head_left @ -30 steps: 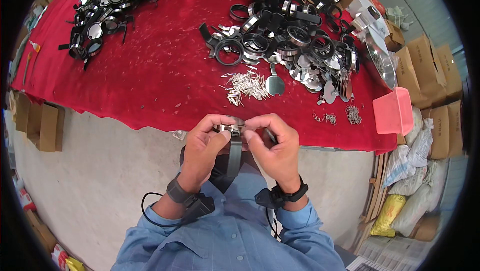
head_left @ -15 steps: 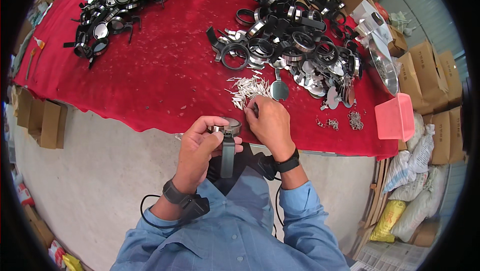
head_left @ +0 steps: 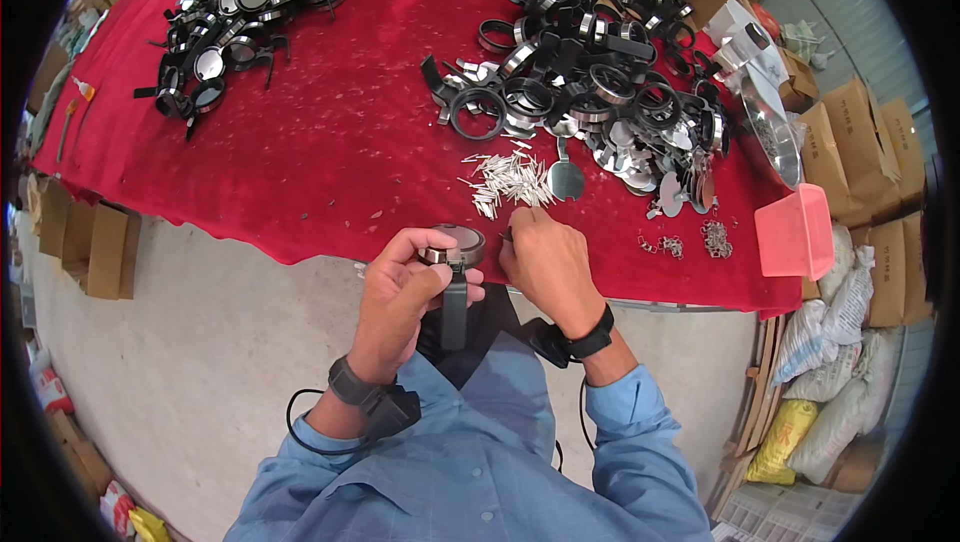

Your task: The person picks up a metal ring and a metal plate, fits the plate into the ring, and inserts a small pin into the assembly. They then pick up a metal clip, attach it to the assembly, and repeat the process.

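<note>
My left hand [head_left: 400,287] is closed round a round metal-rimmed lid with a black handle [head_left: 455,317]; the handle points down toward me. The fingers grip the rim, and the thumb lies beside the hinge joint. To the right, my right hand [head_left: 548,262] is pinched at the table's front edge, just apart from the lid. Something small and dark shows at its fingertips, too hidden to name. Beyond that hand lies a heap of thin silvery pins [head_left: 508,180]. A single metal disc with a tab [head_left: 566,180] rests beside the pins.
Black-handled rings [head_left: 590,77] and metal discs heap up at the right. Assembled lids [head_left: 225,22] pile at far left. Small wire springs [head_left: 715,239], a pink plastic tub [head_left: 793,232] and a metal bowl [head_left: 768,132] stand at the right of the red cloth [head_left: 330,142].
My right hand has drawn back from the pin heap, slightly right and toward me, fingers still pinched. The left hand keeps its hold on the lid. The view has shifted slightly.
</note>
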Demonstrator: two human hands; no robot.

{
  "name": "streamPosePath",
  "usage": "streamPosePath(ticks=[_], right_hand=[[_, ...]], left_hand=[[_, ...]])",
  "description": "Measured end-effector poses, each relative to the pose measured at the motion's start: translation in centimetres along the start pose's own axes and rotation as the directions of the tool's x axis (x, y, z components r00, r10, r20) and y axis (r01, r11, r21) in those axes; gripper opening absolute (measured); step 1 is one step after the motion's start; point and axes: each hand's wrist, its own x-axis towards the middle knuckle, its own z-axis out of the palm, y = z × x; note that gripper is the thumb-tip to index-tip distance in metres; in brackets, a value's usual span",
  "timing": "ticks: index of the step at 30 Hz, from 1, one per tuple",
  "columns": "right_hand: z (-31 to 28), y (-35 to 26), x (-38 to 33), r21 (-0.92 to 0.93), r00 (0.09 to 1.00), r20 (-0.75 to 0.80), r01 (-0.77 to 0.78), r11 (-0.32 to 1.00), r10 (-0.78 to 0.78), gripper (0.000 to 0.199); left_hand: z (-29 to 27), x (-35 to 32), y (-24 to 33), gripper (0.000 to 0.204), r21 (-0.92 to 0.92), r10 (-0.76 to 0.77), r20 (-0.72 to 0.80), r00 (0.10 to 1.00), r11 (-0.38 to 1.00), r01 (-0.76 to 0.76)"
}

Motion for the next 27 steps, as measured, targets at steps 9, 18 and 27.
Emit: streamPosePath(ticks=[9, 18, 27], right_hand=[[-0.2, -0.7, -2.6, 0.671, 0.961, -0.117, -0.110, 0.733, 0.251, 0.021], [-1.6, -5.5, -3.7, 0.945, 0.955, -0.045, -0.055, 0.323, 0.294, 0.008], [-1.7, -5.6, -3.5, 0.870, 0.950, -0.185, 0.039, 0.492, 0.251, 0.008]], left_hand=[[-0.5, 0.1, -0.5, 0.024, -0.091, -0.022, 0.034, 0.999, 0.996, 0.025], [-0.2, 0.5, -1.3, 0.023, -0.177, 0.019, 0.070, 0.997, 0.984, -0.006], [0.0, 0.4, -1.1, 0.025, -0.197, 0.027, 0.062, 0.998, 0.980, -0.015]])
